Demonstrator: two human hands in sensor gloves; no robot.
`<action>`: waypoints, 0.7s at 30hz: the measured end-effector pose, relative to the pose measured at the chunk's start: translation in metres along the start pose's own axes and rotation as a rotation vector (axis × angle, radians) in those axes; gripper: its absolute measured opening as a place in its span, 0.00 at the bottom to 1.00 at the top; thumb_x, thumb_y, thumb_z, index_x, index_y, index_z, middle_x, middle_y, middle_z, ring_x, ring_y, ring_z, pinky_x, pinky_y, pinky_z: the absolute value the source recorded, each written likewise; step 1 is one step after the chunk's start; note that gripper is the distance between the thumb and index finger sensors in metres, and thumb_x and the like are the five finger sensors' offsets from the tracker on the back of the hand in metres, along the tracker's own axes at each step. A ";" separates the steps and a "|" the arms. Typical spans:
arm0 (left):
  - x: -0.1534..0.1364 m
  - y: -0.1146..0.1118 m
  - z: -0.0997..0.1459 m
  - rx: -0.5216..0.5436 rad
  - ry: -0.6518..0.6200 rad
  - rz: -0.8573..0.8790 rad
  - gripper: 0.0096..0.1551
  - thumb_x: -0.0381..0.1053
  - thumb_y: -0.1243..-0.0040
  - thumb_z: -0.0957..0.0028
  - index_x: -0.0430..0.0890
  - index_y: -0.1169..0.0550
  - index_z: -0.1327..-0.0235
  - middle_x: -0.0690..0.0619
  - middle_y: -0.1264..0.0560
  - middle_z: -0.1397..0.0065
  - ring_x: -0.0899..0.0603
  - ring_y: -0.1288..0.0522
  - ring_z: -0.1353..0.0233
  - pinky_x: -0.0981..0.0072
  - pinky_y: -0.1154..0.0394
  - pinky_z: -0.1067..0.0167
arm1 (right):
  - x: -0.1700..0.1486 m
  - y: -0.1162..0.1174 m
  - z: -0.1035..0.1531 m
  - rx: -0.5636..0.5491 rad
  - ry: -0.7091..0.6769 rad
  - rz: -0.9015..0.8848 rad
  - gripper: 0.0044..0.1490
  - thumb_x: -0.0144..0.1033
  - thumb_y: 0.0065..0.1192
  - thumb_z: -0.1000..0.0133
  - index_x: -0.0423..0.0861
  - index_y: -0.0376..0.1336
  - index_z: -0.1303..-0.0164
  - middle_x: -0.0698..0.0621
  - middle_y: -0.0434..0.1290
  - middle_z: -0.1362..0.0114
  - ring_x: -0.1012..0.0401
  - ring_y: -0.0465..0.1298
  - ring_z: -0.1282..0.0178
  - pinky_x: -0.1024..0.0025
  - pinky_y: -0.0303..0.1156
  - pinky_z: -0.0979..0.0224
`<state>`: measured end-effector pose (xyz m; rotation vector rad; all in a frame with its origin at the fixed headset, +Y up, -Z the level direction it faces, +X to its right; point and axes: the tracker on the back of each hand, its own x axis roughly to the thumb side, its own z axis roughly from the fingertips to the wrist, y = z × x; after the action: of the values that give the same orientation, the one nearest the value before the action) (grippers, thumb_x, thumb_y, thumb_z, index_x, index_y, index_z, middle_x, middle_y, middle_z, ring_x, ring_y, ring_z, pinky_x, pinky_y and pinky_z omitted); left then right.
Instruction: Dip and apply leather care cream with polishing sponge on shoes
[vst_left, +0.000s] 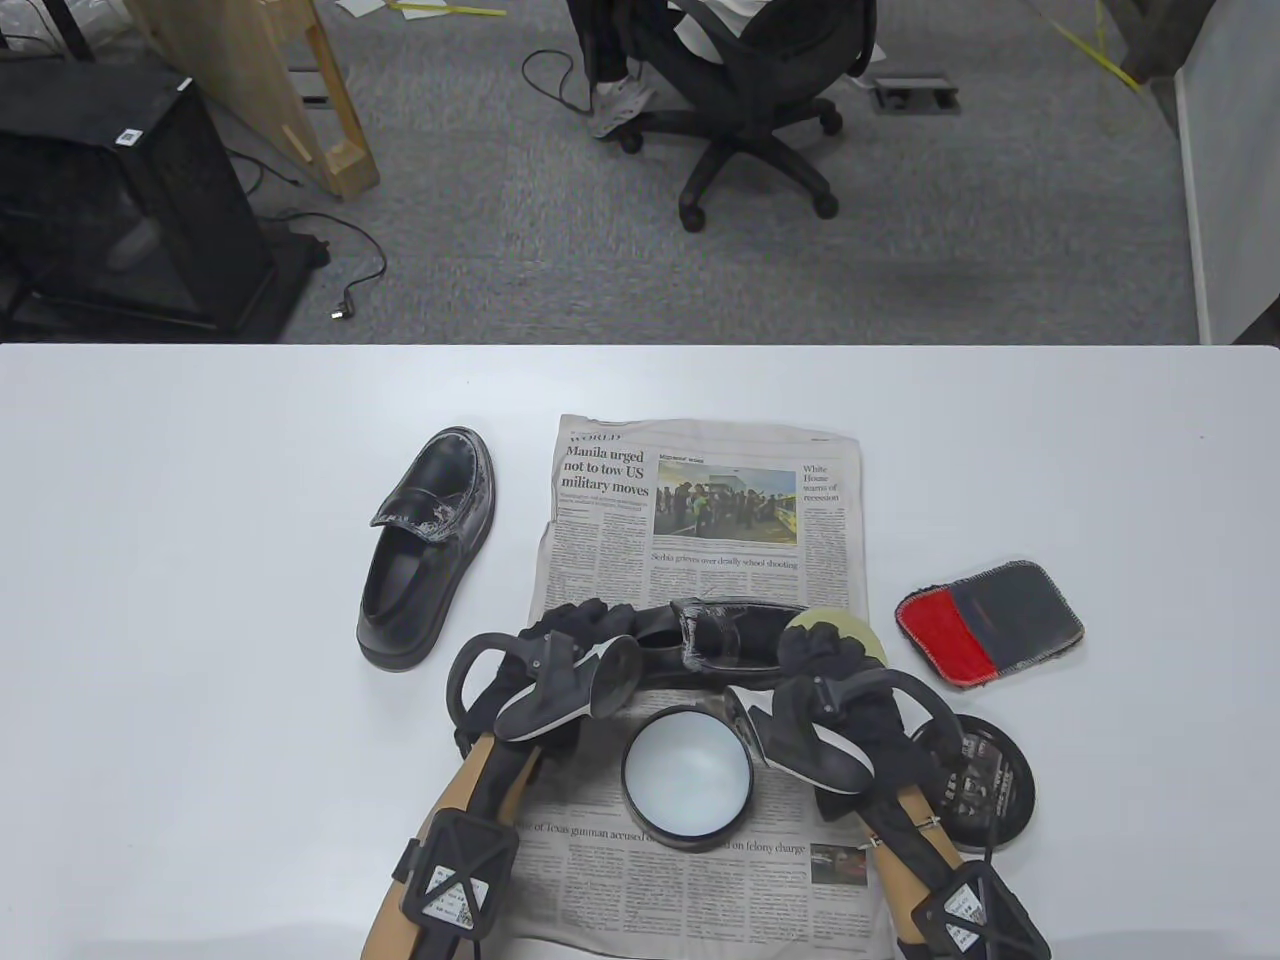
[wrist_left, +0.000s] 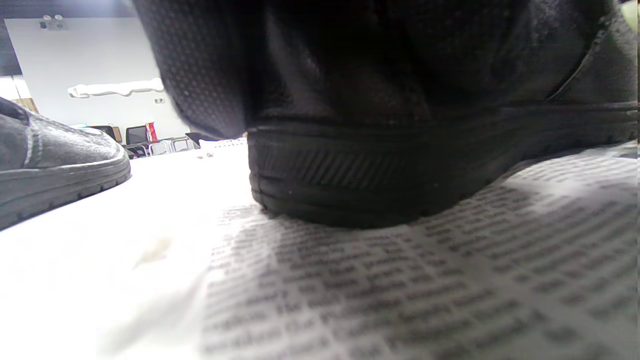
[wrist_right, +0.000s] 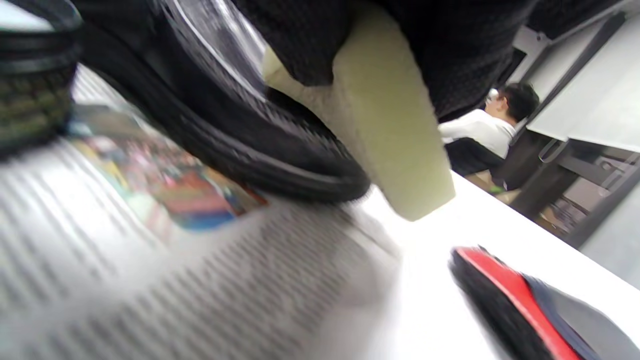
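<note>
A black loafer lies across the newspaper. My left hand grips its heel end, and the left wrist view shows the heel sole on the print. My right hand holds a pale yellow-green polishing sponge against the toe. Up close, the sponge touches the toe rim. The open tin of cream stands on the paper between my wrists. A second black loafer, streaked white, sits on the bare table to the left.
The tin's lid lies right of my right wrist. A red and grey cloth lies at the right, also visible as the cloth near the sponge. Beyond the table edge a person sits on an office chair.
</note>
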<state>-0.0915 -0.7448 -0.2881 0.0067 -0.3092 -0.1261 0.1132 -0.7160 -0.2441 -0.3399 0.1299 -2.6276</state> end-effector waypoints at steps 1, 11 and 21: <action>0.000 0.000 0.000 -0.001 -0.001 0.001 0.39 0.66 0.39 0.55 0.61 0.29 0.26 0.53 0.23 0.22 0.43 0.23 0.27 0.57 0.19 0.37 | 0.001 -0.001 -0.001 -0.030 0.000 -0.033 0.31 0.36 0.58 0.37 0.54 0.56 0.22 0.51 0.68 0.20 0.53 0.77 0.27 0.63 0.78 0.29; -0.001 0.000 0.001 0.002 0.006 -0.001 0.40 0.66 0.39 0.56 0.61 0.29 0.26 0.53 0.23 0.23 0.44 0.23 0.27 0.58 0.20 0.37 | -0.035 0.040 -0.022 0.043 0.158 -0.137 0.32 0.38 0.57 0.38 0.57 0.52 0.22 0.54 0.66 0.19 0.56 0.76 0.25 0.65 0.78 0.28; -0.005 0.004 0.001 -0.073 -0.031 0.028 0.49 0.67 0.43 0.49 0.55 0.41 0.14 0.47 0.31 0.15 0.39 0.25 0.24 0.51 0.22 0.34 | -0.113 0.027 0.047 0.051 0.384 -0.129 0.31 0.36 0.60 0.38 0.55 0.57 0.23 0.52 0.70 0.21 0.52 0.76 0.27 0.58 0.76 0.29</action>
<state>-0.0956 -0.7398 -0.2881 -0.0720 -0.3356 -0.1098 0.2342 -0.6872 -0.2271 0.1832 0.1717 -2.7899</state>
